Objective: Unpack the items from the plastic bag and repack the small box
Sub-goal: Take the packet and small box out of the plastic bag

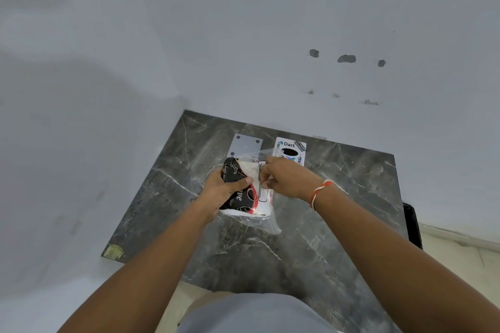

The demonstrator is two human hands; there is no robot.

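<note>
A clear plastic bag (266, 222) is held above the dark marble table (338, 197). Inside it sits a small box (244, 197) printed black, white and red. My left hand (226, 192) wraps around the bag and box from the left side. My right hand (286, 178) pinches the bag's upper edge on the right, next to a printed white label. The bag's open mouth points away from me, toward the wall.
A grey flat plate with holes (247, 144) and a white card of stickers reading "Dart" (293, 147) lie on the table behind the bag. White walls close the table's far and left sides. A dark object (412, 224) stands past the right edge.
</note>
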